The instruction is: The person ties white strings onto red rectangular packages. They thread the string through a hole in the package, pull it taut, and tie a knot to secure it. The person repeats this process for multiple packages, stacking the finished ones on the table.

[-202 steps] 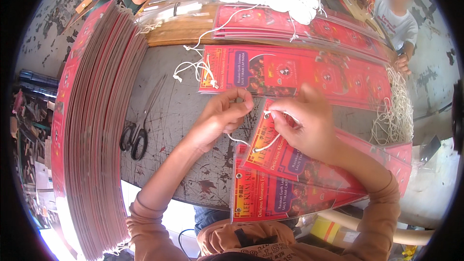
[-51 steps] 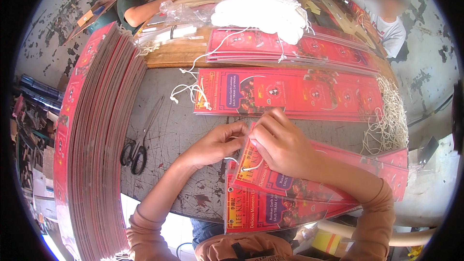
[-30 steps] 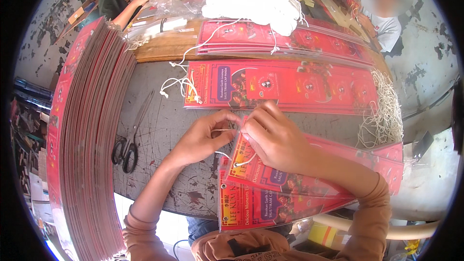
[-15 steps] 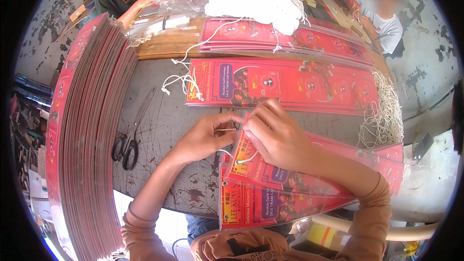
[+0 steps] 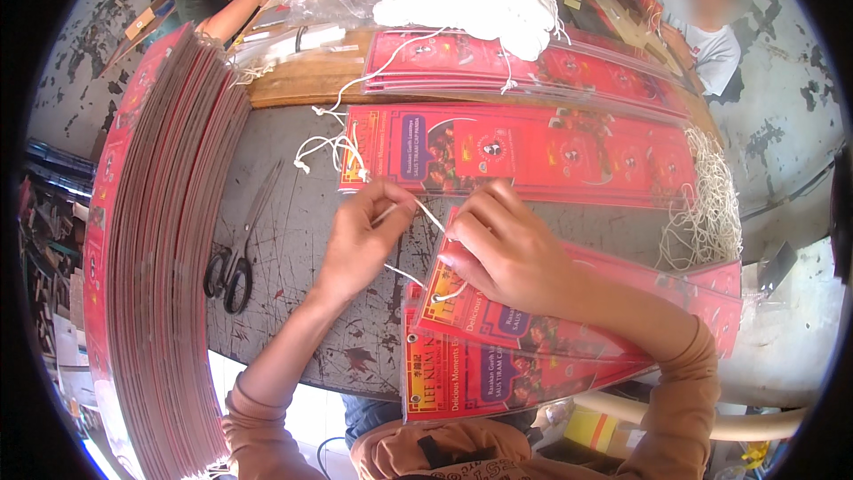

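My left hand [image 5: 366, 240] is closed in a pinch on a white cord [image 5: 430, 214], which stretches across to the end of a long red printed card strip [image 5: 484, 307]. Another length of cord slants down from that hand to the strip's edge, and a piece shows on its front by an eyelet. My right hand [image 5: 508, 244] is closed on the strip's upper left corner, its fingertips partly hidden. Under the strip, nearer to me, lie more red printed cards [image 5: 515, 387] with metal eyelets at their left end.
A tall stack of cards [image 5: 169, 258] stands at left, beside black-handled scissors [image 5: 231, 276]. Beyond my hands lies a corded red card [image 5: 533, 156], then more cards and a white cord bundle [image 5: 466, 9]. Loose cords [image 5: 711, 204] hang at right. Two other people work across the table.
My left hand has moved up and away from the strip's edge, drawing the cord out into a taut length. My right hand stays on the strip. A person at far left has shifted an arm.
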Motion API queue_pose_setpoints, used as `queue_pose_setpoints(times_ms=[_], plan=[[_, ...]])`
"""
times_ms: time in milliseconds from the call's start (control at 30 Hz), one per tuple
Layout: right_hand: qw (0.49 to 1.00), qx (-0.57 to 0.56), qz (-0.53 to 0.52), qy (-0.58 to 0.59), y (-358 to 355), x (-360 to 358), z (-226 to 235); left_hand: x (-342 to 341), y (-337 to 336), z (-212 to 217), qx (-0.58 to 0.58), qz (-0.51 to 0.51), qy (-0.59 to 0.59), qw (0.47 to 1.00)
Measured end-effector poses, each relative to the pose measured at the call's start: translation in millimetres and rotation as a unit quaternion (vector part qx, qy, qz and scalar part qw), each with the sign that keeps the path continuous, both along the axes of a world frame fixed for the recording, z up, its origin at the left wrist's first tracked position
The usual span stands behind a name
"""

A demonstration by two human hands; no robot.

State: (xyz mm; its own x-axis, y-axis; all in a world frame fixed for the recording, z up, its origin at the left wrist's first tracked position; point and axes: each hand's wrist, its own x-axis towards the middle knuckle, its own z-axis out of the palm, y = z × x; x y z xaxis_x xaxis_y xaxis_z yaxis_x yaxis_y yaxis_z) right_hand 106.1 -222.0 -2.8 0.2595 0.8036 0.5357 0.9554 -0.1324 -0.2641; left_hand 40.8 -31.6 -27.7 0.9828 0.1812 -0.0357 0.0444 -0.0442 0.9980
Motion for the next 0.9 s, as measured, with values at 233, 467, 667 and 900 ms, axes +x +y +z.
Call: queue_pose_setpoints(times_ms=[233, 467, 667, 900], plan=[[1.0, -0.003, 0.002, 0.007, 0.1, 0.1, 2.2, 0.7, 3.0, 6.4, -0.038, 0.105, -0.018, 0.994], [1.0, 0.013, -0.007, 0.01, 1.8, -1.2, 0.8, -1.2, 1.3, 7.9, -0.035, 0.097, -0.041, 0.994], [1.0, -0.001, -0.003, -0.003, 0.5, 0.3, -0.9, -1.7, 1.9, 5.7, -0.03, 0.089, -0.038, 0.995], [1.0, -0.003, -0.003, -0.005, 0.4, 0.2, -0.4, -0.9, 0.5, 3.7, -0.002, 0.079, -0.055, 0.995]])
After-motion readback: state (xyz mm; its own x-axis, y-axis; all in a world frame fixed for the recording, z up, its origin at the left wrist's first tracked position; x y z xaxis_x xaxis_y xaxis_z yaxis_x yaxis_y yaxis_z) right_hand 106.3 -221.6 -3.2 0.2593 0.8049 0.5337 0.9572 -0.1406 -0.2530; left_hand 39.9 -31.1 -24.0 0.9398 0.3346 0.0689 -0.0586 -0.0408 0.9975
